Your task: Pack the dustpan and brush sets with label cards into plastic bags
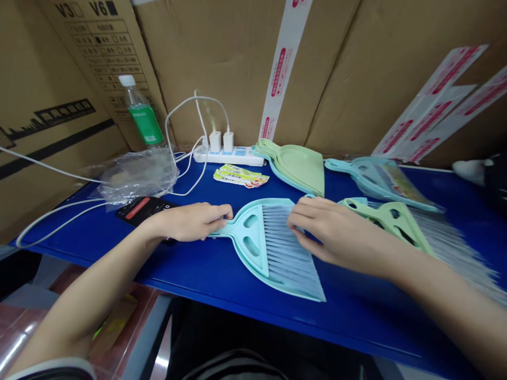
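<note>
A light teal hand brush [253,235] lies in a matching teal dustpan [277,285] on the blue table [206,264], bristles toward the right front. My left hand [190,221] is closed around the brush's handle. My right hand [328,229] rests on the bristles and the dustpan's far rim, fingers curled over them. Just right of it lies a green brush [390,221] with long pale bristles.
A stack of green and blue dustpans [295,166] sits behind, with another blue dustpan [376,179] holding a printed card. A white power strip [229,154] with chargers and cables, small packets [240,177], a plastic bag [134,174], a phone [142,209] and a green bottle [140,113] stand at the left. Cardboard boxes wall the back.
</note>
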The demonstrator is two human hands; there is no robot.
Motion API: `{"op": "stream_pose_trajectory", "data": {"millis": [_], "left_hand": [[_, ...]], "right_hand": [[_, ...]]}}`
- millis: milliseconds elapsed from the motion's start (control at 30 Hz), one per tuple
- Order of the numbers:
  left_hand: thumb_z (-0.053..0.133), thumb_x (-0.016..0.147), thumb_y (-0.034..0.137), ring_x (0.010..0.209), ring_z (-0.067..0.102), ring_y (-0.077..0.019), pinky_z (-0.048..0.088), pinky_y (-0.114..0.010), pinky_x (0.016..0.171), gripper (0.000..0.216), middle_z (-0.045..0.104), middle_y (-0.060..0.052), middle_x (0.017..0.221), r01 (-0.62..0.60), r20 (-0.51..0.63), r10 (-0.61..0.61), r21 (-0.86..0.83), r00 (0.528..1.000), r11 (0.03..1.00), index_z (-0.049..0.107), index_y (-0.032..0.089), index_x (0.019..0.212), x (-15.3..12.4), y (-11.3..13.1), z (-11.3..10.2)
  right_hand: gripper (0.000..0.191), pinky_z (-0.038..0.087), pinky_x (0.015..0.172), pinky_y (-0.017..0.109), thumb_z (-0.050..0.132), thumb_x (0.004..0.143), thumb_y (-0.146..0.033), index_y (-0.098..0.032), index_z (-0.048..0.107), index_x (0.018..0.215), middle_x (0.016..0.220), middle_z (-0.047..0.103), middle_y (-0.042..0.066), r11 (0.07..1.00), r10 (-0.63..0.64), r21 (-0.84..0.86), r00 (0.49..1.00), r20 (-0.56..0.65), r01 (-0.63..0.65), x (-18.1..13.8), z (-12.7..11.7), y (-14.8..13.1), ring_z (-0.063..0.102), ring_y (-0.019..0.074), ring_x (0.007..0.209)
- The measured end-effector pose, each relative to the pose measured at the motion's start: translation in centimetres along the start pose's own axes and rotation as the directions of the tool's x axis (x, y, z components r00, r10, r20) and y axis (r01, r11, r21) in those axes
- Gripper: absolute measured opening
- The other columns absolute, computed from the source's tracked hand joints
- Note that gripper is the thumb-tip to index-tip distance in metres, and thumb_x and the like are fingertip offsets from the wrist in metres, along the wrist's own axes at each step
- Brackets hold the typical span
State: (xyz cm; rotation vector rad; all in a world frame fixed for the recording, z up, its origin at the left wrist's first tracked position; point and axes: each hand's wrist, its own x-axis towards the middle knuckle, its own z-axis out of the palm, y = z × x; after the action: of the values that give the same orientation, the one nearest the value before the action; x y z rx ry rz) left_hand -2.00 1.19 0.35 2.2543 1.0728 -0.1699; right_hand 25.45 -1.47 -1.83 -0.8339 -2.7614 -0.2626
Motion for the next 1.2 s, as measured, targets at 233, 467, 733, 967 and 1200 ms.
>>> {"op": "stream_pose_trajectory", "data": {"millis": [233,467,733,967,1200], "left_hand": [[0.031,0.094,0.032,0.057,0.049,-0.0121,0.037,-0.023,0.056,0.016,0.044,0.005,0.066,-0.002,-0.001,0.002,0.021,1.000,1.000,0.042,0.022,0.089,0.0,0.0,0.0],[0.031,0.094,0.031,0.056,0.049,-0.0122,0.038,-0.023,0.056,0.016,0.046,0.005,0.065,-0.009,0.005,0.009,0.032,1.000,0.999,0.043,0.022,0.089,0.1,0.0,0.0],[0.031,0.094,0.032,0.056,0.049,-0.0120,0.038,-0.022,0.056,0.016,0.045,0.005,0.065,-0.023,0.000,0.023,0.022,1.000,0.999,0.042,0.022,0.088,0.1,-0.2,0.0],[0.031,0.094,0.033,0.056,0.049,-0.0126,0.037,-0.023,0.056,0.017,0.046,0.005,0.064,-0.025,-0.008,0.025,0.029,1.000,0.999,0.043,0.022,0.088,0.1,-0.2,0.1],[0.029,0.095,0.033,0.058,0.047,-0.0129,0.036,-0.024,0.057,0.019,0.046,0.004,0.064,-0.036,-0.009,0.036,0.056,0.999,0.998,0.043,0.022,0.088,0.1,-0.1,0.0]], "right_hand": [[0.020,0.040,0.062,0.032,0.043,0.084,-0.012,-0.021,0.053,0.069,0.066,0.059,0.005,0.998,0.055,-0.023,0.998,0.043,-0.054,-0.3,-0.8,0.7,0.052,0.0185,0.064],[0.021,0.040,0.062,0.032,0.043,0.083,-0.012,-0.022,0.051,0.067,0.064,0.059,0.004,0.996,0.086,-0.043,0.993,0.086,-0.082,-0.5,-0.4,0.9,0.051,0.0184,0.062],[0.020,0.042,0.071,0.034,0.043,0.085,-0.011,-0.021,0.053,0.071,0.070,0.062,0.005,0.998,0.059,0.012,0.993,0.101,-0.060,-0.3,-0.3,0.2,0.055,0.0188,0.065],[0.020,0.041,0.070,0.034,0.043,0.085,-0.009,-0.020,0.053,0.071,0.070,0.061,0.004,0.996,0.047,0.076,0.992,0.121,-0.056,-0.3,-0.2,-0.2,0.053,0.0182,0.065],[0.022,0.041,0.068,0.034,0.041,0.085,-0.010,-0.021,0.053,0.070,0.068,0.062,0.004,0.994,0.075,0.066,0.984,0.164,-0.086,-0.4,-0.5,-0.1,0.052,0.0180,0.063]]}}
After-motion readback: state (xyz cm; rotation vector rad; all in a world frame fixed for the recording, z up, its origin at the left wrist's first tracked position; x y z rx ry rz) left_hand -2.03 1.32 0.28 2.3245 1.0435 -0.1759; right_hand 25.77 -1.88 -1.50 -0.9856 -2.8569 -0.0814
